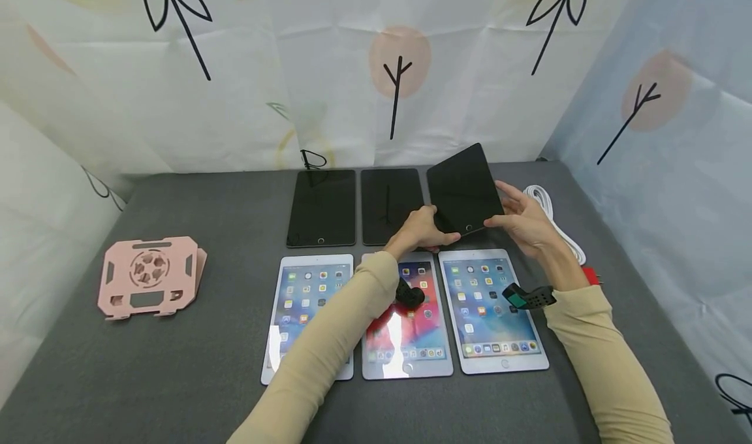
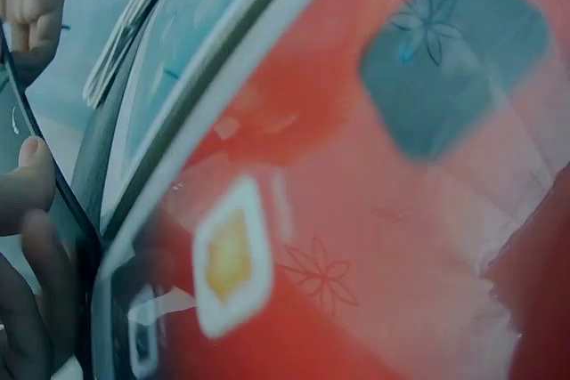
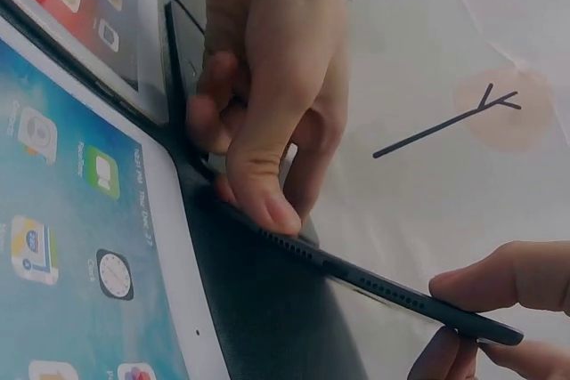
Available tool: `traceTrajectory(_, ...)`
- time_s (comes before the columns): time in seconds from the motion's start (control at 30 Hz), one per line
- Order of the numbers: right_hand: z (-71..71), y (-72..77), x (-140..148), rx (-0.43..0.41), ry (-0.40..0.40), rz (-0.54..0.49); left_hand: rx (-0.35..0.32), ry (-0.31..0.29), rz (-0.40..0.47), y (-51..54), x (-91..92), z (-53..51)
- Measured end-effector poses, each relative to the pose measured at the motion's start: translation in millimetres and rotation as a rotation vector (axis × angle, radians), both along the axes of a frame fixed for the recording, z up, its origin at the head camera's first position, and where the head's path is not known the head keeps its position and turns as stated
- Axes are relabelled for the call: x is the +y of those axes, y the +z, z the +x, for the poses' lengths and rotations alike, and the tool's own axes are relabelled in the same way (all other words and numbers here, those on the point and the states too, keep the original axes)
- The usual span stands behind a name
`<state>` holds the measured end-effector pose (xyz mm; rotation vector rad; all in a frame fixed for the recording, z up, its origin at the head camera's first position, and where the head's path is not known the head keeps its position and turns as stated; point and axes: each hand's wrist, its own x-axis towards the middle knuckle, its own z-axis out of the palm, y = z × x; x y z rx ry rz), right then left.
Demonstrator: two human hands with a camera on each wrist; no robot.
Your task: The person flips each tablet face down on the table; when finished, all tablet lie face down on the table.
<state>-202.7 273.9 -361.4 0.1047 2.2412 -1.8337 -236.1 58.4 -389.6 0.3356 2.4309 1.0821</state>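
A dark-screened tablet [image 1: 464,186] at the right end of the back row is tilted, its near edge raised off the table. My left hand [image 1: 422,230] pinches its lower left corner. At its lower right corner, my right hand [image 1: 525,227] holds the edge between thumb and fingers. The right wrist view shows the speaker-hole edge of the tablet [image 3: 356,280], with the left thumb on top. Two more dark tablets, one on the left [image 1: 322,207] and one in the middle [image 1: 390,202], lie flat beside it.
Three lit white tablets lie in the front row: left [image 1: 311,287], middle [image 1: 431,359], partly under my left forearm, and right [image 1: 487,300]. A pink slotted stand [image 1: 149,277] sits far left. A coiled white cable [image 1: 561,232] and a red plug [image 1: 590,275] lie at right.
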Motion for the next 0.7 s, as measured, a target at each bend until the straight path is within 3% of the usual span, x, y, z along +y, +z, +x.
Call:
traceTrajectory(0.23,8.2,10.3,-0.3,0.089,0.004,-0.090,0.095,-0.065,-0.058,3.2,10.6,2.1)
traceTrajectory(0.53,10.4,18.2,-1.7,0.119,0.022,-0.064,0.127,-0.098,0.050,-7.7,14.3,2.1)
traceTrajectory(0.7,10.3,19.6,-6.2,0.136,0.030,-0.097,0.087,-0.115,0.140,-9.0,6.7,0.5)
